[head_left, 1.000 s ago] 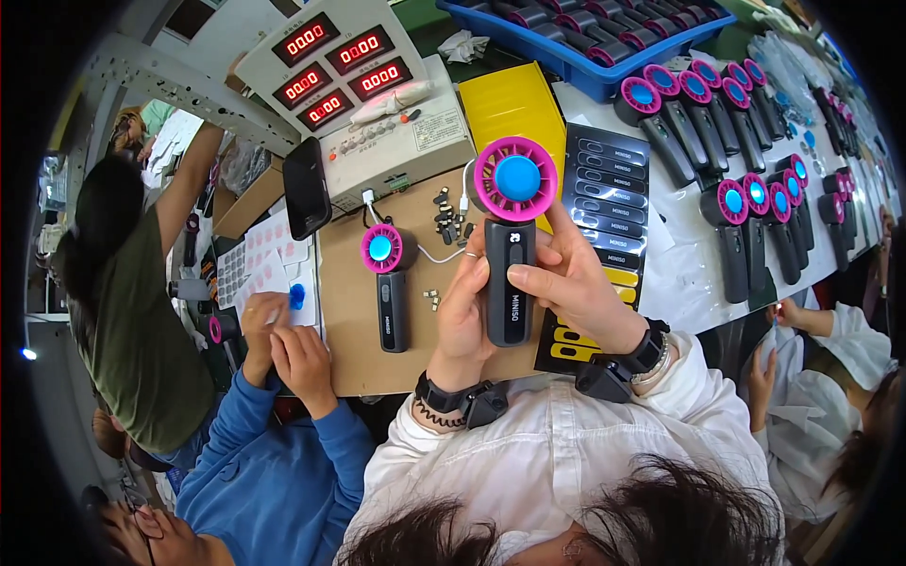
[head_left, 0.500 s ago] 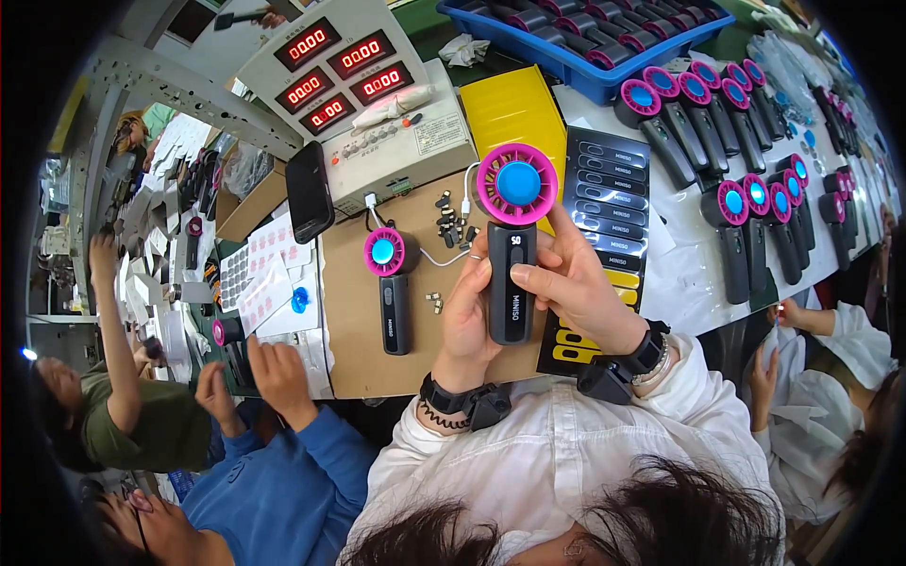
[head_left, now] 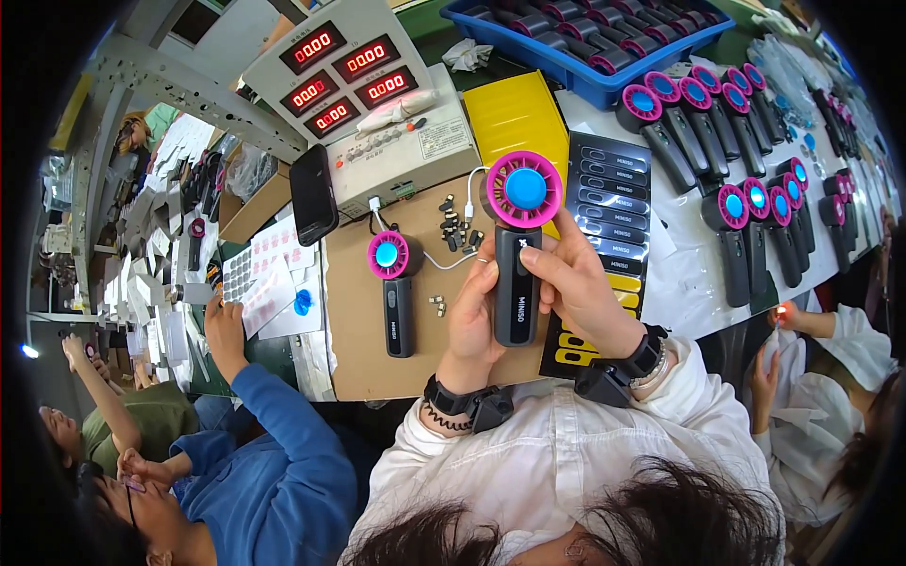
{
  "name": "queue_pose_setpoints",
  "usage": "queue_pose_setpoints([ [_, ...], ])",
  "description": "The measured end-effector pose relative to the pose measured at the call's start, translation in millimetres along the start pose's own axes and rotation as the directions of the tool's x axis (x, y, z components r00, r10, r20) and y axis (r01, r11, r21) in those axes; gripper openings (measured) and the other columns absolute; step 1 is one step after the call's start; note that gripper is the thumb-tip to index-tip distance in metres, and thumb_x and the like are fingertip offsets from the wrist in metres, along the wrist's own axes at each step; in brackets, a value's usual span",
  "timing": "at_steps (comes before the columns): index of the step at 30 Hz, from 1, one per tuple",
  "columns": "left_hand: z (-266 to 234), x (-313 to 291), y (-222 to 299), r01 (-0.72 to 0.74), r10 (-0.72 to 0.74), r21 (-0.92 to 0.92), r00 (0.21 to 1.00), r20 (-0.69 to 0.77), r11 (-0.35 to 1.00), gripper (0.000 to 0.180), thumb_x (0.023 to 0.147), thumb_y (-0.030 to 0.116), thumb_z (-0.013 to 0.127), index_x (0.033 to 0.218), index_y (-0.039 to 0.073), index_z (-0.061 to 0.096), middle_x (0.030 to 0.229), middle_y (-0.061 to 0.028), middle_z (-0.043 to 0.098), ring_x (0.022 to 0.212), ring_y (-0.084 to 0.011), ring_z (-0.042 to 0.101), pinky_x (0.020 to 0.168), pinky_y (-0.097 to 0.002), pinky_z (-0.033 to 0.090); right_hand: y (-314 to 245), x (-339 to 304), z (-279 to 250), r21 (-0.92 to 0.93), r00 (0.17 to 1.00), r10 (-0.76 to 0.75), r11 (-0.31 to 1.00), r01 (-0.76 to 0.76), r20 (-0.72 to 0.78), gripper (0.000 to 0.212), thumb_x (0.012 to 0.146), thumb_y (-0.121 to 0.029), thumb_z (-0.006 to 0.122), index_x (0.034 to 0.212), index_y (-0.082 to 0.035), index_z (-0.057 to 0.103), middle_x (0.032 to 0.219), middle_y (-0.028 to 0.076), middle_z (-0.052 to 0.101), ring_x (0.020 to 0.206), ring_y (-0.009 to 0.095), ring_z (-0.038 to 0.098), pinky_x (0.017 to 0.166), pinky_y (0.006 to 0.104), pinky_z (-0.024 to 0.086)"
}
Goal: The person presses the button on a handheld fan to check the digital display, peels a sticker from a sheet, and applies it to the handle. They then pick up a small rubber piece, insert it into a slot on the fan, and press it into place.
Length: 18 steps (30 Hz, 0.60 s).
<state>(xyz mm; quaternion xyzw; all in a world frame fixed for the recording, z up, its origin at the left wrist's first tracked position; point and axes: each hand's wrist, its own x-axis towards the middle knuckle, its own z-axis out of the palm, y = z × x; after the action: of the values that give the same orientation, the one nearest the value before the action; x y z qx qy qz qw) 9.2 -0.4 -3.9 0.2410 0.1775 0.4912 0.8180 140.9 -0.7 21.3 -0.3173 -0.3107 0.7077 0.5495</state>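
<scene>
Upright in both my hands is a black handheld fan (head_left: 515, 307) with a pink ringed head and a blue centre. My left hand (head_left: 472, 321) wraps the handle from the left side. From the right, my right hand (head_left: 587, 297) grips it, its thumb pressed on the upper front of the handle, partly covering the small lit display. A second handheld fan (head_left: 398, 316), same colours, lies on the brown board (head_left: 363, 349) to the left. Several small dark connector pieces (head_left: 460, 233) are scattered beyond my left hand, beside a white cable plug (head_left: 470, 213).
A tester (head_left: 406, 151) with red digit displays stands behind, a black phone (head_left: 313, 193) leaning by it. A yellow box (head_left: 514, 118), a black printed package (head_left: 613, 203), a blue crate (head_left: 604, 80) of fan parts and rows of fans (head_left: 736, 241) lie right. A blue-sleeved co-worker (head_left: 274, 453) sits left.
My right thumb has slid up the handle, covering more of its display. The fan has shifted slightly right. The blue-sleeved co-worker has leaned and reached one hand toward the sticker sheets.
</scene>
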Motion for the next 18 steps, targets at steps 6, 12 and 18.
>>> queue_pose_setpoints([
  [6, 2, 0, 2, 0.011, -0.011, -0.018, 1.0, -0.02, 1.0, 0.035, 0.092, 0.022, 0.037, 0.123, 0.009, 0.032, 0.097, -0.0187, 0.055, 0.081, -0.0251, 0.059, 0.069, -0.032, 0.052, -1, -1, -1, -0.049, 1.0, 0.005, 0.999, -0.005, -0.005, 0.067, 0.086, -0.005, 0.052, 0.141, -0.01, 0.014, 0.099, 0.005, 0.056, 0.054, 0.0, 0.044, 0.047, 0.0138, 0.037],
  [12, 11, 2, 6, -0.009, 0.009, -0.01, 1.0, 0.005, 1.0, 0.037, 0.092, 0.025, 0.035, 0.124, 0.006, 0.032, 0.102, -0.0207, 0.054, 0.079, -0.023, 0.059, 0.068, -0.0303, 0.051, -1, -1, -4, -0.104, 0.996, -0.037, 0.994, 0.045, 0.079, 0.073, 0.083, -0.003, 0.054, 0.142, -0.01, 0.011, 0.101, 0.004, 0.056, 0.063, 0.0, 0.046, 0.049, 0.013, 0.036],
  [18, 11, 1, 7, -0.027, 0.026, 0.018, 1.0, 0.006, 0.999, 0.038, 0.092, 0.027, 0.034, 0.123, 0.005, 0.032, 0.104, -0.0215, 0.053, 0.078, -0.0213, 0.058, 0.068, -0.0295, 0.05, -3, -1, -1, -0.158, 0.997, -0.018, 0.987, 0.03, 0.078, 0.079, 0.081, -0.003, 0.057, 0.142, -0.01, 0.008, 0.107, 0.005, 0.055, 0.071, 0.001, 0.048, 0.05, 0.0129, 0.036],
])
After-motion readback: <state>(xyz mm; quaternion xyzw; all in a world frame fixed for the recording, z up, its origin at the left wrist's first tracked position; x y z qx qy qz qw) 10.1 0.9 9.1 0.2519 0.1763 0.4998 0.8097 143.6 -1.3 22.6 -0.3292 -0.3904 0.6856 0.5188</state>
